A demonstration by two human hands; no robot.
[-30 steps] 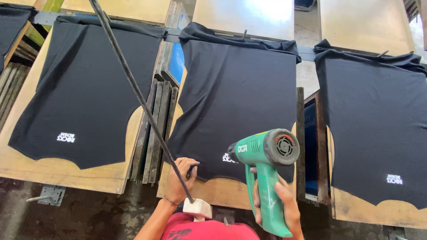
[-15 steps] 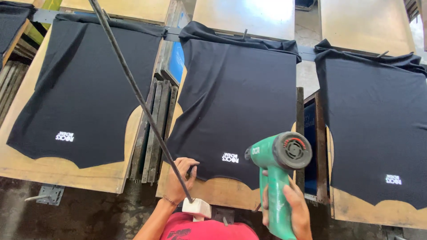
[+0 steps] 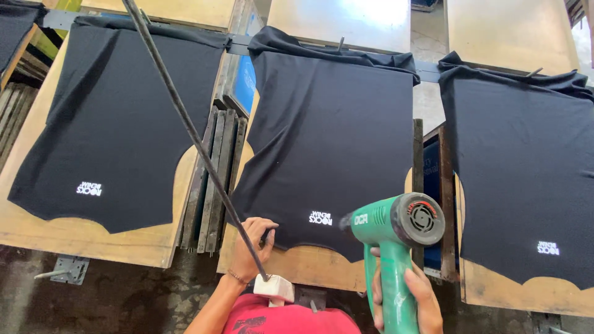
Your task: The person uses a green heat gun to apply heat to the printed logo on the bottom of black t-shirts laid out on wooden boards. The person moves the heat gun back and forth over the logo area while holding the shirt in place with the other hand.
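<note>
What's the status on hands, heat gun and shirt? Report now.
Right hand grips green heat gun, nozzle toward white print. Left hand rests on hem of middle black shirt. Dark cable crosses the left board; nothing between nozzle and print.

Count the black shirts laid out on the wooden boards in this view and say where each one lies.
4: left shirt, middle shirt, right shirt, plus a sliver at the top-left edge. More may lie out of view.

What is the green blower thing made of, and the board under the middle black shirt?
The green heat gun looks like hard, matte moulded plastic, with a slotted vent at the back. The board under the middle black shirt looks like bare, pale wood, probably plywood; faint grain shows.
</note>
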